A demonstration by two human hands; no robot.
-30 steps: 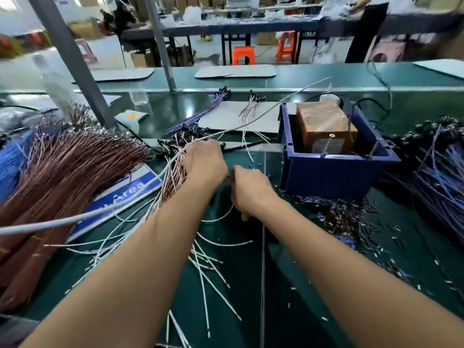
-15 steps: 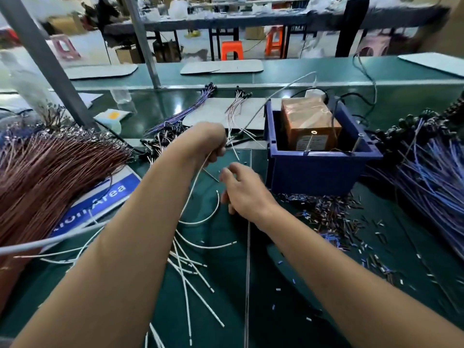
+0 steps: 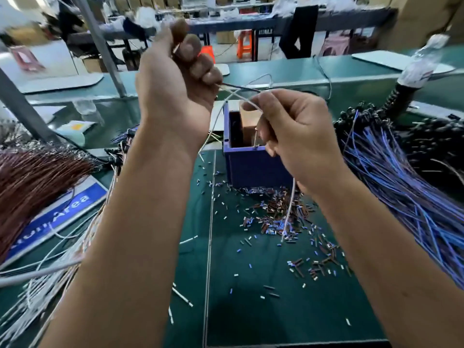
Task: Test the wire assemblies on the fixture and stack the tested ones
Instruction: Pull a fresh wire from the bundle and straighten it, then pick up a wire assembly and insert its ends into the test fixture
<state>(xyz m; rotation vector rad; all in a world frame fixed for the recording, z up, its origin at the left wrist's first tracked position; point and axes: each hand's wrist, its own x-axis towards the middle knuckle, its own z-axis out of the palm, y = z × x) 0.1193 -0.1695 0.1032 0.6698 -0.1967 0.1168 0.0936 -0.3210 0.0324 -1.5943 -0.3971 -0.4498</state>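
Above the blue box (image 3: 251, 167), both hands' grips, left (image 3: 175, 79) and right (image 3: 296, 131), seemingly pinch one white wire (image 3: 290, 209)

I work in a wire-harness factory. My long green-matted assembly bench (image 3: 251, 285) carries thick bundles of blue wires (image 3: 391, 177) and brown wires (image 3: 32, 177). Cut insulation scraps (image 3: 276, 217) litter it.

A thin white wire (image 3: 290, 207) is being held above the desk (image 3: 251, 297), its end hanging before the blue fixture (image 3: 251, 167).
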